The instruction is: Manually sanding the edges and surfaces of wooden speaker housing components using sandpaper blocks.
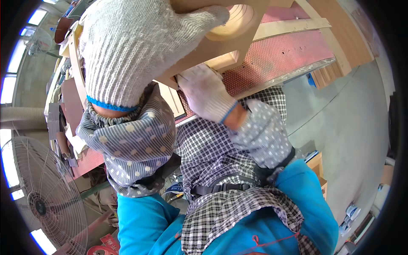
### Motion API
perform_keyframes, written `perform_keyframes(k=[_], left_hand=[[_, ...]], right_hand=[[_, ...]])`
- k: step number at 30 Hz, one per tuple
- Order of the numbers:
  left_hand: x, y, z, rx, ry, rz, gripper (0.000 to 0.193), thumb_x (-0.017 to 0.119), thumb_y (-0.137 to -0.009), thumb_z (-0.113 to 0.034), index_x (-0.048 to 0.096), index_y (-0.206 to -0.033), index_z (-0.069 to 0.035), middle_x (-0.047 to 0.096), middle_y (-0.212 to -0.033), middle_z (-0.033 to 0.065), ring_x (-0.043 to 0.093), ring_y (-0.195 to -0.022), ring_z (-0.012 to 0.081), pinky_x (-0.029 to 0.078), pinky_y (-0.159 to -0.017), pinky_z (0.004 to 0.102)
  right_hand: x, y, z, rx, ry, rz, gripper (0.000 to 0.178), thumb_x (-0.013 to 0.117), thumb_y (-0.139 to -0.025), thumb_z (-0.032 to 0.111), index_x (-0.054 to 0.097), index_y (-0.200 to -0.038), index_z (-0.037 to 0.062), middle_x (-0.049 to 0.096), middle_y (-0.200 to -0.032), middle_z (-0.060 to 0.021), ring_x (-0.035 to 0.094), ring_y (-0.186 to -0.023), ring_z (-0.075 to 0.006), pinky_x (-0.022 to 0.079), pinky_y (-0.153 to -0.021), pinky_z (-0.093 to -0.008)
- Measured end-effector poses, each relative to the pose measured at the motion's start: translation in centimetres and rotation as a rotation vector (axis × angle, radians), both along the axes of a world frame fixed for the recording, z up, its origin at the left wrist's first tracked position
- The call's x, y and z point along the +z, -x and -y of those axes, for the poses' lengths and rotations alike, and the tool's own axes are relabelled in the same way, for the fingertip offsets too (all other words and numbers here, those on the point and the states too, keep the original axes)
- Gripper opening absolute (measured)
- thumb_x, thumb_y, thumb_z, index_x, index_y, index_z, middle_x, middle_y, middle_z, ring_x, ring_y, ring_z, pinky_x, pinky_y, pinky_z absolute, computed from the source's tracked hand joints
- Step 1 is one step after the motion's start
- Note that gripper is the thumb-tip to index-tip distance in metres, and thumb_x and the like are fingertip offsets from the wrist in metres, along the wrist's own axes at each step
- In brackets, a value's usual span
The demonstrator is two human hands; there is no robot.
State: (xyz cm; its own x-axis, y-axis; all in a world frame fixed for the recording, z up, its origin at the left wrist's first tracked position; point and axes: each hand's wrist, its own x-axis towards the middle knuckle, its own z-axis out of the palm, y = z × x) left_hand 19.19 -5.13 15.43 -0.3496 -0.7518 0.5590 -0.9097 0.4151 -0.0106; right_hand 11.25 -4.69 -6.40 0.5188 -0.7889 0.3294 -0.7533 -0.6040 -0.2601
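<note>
A brown wooden panel (206, 52) with a round cutout and a smaller angular one is tilted up in front of me, over the worktable. My left hand (136, 46), in a white knitted glove with a blue cuff edge, grips it from the upper left, its thumb lying along the face near the round opening. Just below the panel's lower edge is my right hand (206, 92), gloved too, with curled fingers close to the smaller cutout. Its fingertips are partly hidden, and what they hold cannot be made out. Under the panel, beside my right hand, lies a pale slotted wooden piece (169, 98).
A red patterned mat (276, 63) covers the worktable, with a pale wooden strip (293, 28) across it. Stacked boards (340, 70) stand at the far right. To the left are piled scraps (63, 106), a ribbed hose (21, 116) and a large caged fan (42, 204).
</note>
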Motion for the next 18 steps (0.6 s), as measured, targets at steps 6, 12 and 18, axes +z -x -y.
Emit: perform_keyframes(k=[6, 12, 18], left_hand=[[-0.4, 0.1, 0.0, -0.032, 0.02, -0.05, 0.054, 0.09, -0.075, -0.044, 0.074, -0.099, 0.003, 0.073, -0.094, 0.0183, 0.075, -0.086, 0.0347, 0.059, -0.081, 0.0448], [-0.4, 0.4, -0.1, -0.012, 0.042, -0.064, 0.053, 0.089, -0.076, -0.043, 0.075, -0.097, 0.003, 0.073, -0.095, 0.0192, 0.074, -0.088, 0.0355, 0.059, -0.082, 0.0451], [0.0, -0.1, -0.1, -0.024, 0.014, -0.022, 0.051, 0.089, -0.076, -0.041, 0.074, -0.097, 0.002, 0.072, -0.093, 0.0196, 0.074, -0.087, 0.036, 0.058, -0.082, 0.0459]], right_hand=[[-1.4, 1.1, -1.0, 0.036, 0.227, 0.119, 0.027, 0.064, -0.088, 0.016, 0.074, -0.107, 0.0002, 0.069, -0.118, -0.0144, 0.063, -0.119, -0.0311, 0.046, -0.11, -0.044], [1.1, 0.1, 0.7, 0.009, -0.096, 0.004, 0.033, 0.062, -0.091, 0.017, 0.072, -0.116, -0.002, 0.067, -0.123, -0.0152, 0.061, -0.124, -0.03, 0.045, -0.112, -0.0464], [-0.9, 1.2, -1.5, 0.081, 0.098, 0.054, 0.044, 0.062, -0.093, 0.02, 0.07, -0.13, -0.0023, 0.065, -0.134, -0.018, 0.057, -0.136, -0.0312, 0.037, -0.124, -0.0452]])
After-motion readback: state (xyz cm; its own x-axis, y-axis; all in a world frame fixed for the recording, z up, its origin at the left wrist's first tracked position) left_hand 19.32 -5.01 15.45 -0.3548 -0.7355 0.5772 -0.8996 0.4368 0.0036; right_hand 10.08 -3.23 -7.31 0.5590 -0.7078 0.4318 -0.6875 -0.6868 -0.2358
